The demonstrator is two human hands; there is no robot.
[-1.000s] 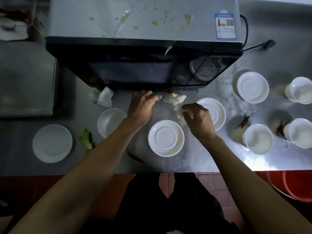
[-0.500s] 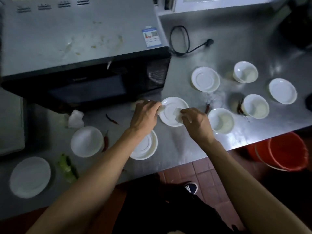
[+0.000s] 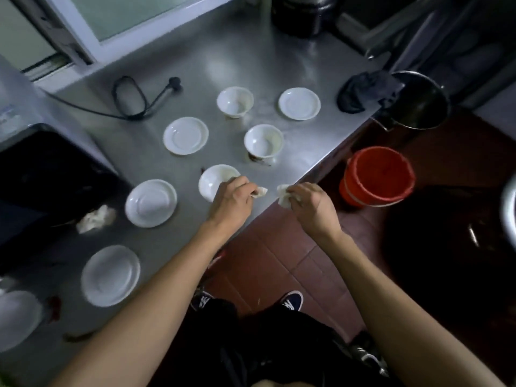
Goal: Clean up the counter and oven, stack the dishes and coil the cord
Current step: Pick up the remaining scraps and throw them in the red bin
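Each grip pinches a tissue scrap: left hand [image 3: 231, 201] over a bowl [image 3: 216, 181], right hand [image 3: 311, 206] near the red bucket [image 3: 377, 177].

The left hand [image 3: 231, 201] covers part of a white bowl [image 3: 213, 180]. The black oven [image 3: 42, 188] runs off the left side. A white plate [image 3: 16, 319] at the bottom left is cut off and blurry. The round thing [image 3: 509, 216] at the right side is too cut off to tell.

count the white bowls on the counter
3: one far bowl near the cord, one middle bowl, one near bowl partly behind the left hand. The blurred dish at the bottom left could be another.
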